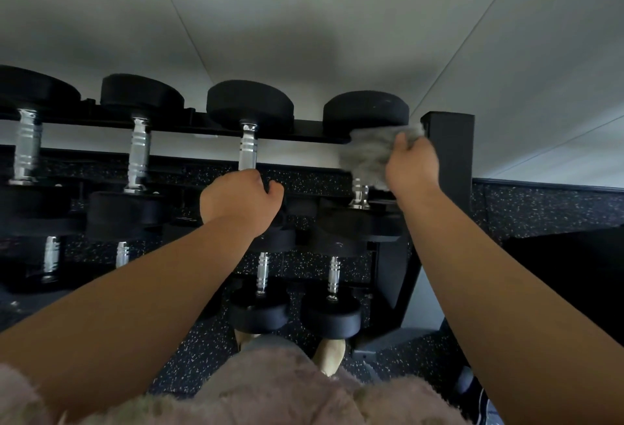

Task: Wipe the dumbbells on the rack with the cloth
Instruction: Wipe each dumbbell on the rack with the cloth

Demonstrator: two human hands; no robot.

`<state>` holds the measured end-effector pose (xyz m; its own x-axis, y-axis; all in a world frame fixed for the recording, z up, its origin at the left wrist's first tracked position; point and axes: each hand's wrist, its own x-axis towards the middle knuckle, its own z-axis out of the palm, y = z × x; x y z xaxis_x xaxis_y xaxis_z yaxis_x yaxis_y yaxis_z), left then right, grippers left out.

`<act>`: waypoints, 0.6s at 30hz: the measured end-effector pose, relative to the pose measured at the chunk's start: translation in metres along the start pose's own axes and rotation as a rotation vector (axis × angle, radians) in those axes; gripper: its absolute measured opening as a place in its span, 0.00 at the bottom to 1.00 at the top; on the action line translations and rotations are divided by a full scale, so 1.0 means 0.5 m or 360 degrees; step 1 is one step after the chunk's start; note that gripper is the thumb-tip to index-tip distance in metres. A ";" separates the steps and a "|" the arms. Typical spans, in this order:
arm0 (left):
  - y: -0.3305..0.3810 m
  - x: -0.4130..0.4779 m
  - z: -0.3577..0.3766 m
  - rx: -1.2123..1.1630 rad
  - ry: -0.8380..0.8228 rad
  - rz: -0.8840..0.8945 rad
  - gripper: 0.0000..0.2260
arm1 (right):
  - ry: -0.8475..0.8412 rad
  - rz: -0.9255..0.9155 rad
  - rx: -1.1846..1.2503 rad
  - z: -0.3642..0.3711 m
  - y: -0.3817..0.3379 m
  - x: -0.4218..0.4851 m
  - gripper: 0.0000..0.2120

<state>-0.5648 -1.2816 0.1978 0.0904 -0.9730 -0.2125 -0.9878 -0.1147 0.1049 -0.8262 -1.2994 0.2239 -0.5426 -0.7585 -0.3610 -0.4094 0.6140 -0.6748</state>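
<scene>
The right hand grips a grey cloth, wrapped over the chrome handle of the rightmost top-tier dumbbell, just beside the rack's black end post. The left hand curls closed around the handle of the neighbouring dumbbell. The black rack carries 4 dumbbells in its top row, more on the tier below. It stands on black speckled rubber flooring against a pale grey panelled wall

gym | tiered dumbbell rack | speckled rubber floor | white wall
</scene>
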 end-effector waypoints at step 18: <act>0.002 -0.003 -0.003 -0.0025 -0.0034 -0.0024 0.19 | 0.0245 -0.1397 -0.1464 0.052 -0.101 0.087 0.15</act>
<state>-0.5655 -1.2807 0.1997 0.1026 -0.9666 -0.2350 -0.9843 -0.1328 0.1166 -0.8099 -1.3690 0.2256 0.1122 -0.9890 0.0962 -0.9922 -0.1062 0.0659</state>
